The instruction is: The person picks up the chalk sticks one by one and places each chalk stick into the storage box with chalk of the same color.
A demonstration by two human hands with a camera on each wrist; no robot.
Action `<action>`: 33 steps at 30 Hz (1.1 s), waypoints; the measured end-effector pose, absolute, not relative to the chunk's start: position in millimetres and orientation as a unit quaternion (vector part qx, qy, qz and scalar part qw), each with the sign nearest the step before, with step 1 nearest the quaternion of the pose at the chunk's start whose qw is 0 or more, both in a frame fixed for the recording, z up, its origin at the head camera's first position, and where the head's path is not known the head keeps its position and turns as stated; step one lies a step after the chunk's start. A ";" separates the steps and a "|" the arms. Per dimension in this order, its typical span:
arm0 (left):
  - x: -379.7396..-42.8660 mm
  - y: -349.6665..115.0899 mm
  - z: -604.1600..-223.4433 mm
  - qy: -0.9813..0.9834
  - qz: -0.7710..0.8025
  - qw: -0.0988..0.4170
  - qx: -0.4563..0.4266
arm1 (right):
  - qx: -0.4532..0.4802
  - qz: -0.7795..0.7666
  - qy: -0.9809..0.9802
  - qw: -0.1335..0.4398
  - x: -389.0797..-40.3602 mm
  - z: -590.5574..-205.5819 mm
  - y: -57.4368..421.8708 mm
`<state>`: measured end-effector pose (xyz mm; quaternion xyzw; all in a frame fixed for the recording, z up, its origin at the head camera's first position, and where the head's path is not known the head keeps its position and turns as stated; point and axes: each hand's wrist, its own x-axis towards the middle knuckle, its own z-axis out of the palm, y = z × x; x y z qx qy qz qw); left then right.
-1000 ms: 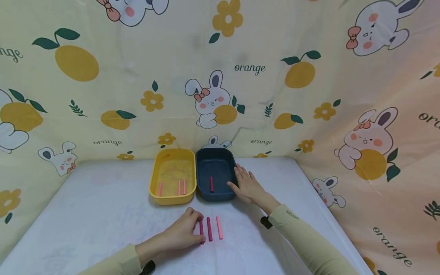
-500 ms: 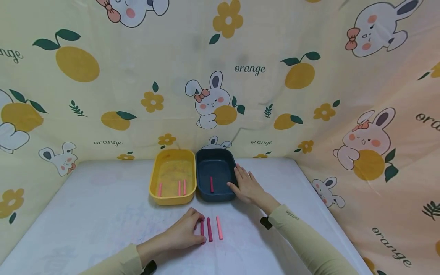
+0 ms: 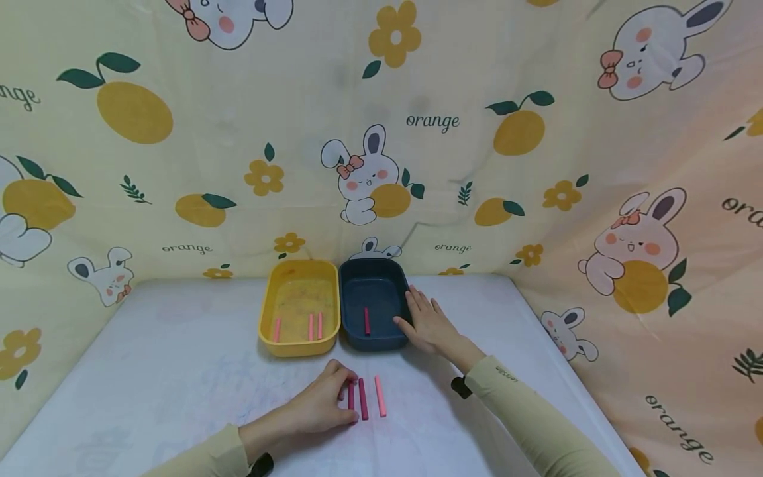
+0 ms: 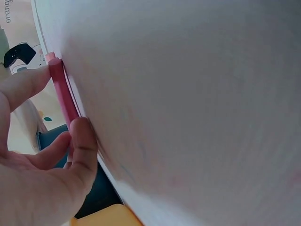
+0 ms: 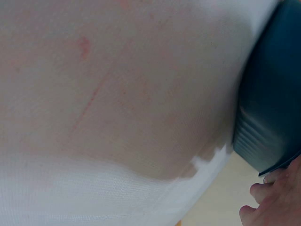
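My left hand [image 3: 324, 401] pinches a dark red crayon-like stick [image 3: 351, 397] lengthwise, thumb at its near end and fingertips at its far end. In the left wrist view, the dark red stick [image 4: 62, 89] lies close over the white cloth. Just right of it in the head view are a second dark red stick [image 3: 363, 399] and a light pink stick [image 3: 380, 396], side by side. My right hand [image 3: 430, 324] rests with extended fingers against the right side of a dark blue tray [image 3: 375, 343], which contains one dark red stick [image 3: 366, 321].
A yellow tray [image 3: 298, 349] stands against the blue one on its left, with three pink sticks [image 3: 310, 326] inside. Both trays sit at the back of the table [image 3: 179, 371], under a patterned cloth wall [image 3: 444, 159]. Faint coloured smudges mark the tabletop.
My left hand has shifted slightly right with the dark red stick, narrowing the gap to the second dark red one. The right hand and both trays stay put.
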<state>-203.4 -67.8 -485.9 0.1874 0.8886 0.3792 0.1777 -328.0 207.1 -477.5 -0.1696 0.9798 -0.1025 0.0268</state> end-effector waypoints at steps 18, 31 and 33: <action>-200.3 -64.1 -485.2 0.860 0.443 0.176 0.185 | -0.172 -0.100 0.980 0.026 -328.4 -478.6 208.0; -199.1 -64.0 -489.7 0.843 0.474 0.153 0.204 | -0.186 -0.111 0.976 0.006 -326.6 -476.7 207.2; -199.0 -64.6 -489.7 0.841 0.478 0.151 0.205 | -0.187 -0.112 0.976 0.006 -326.5 -476.9 207.1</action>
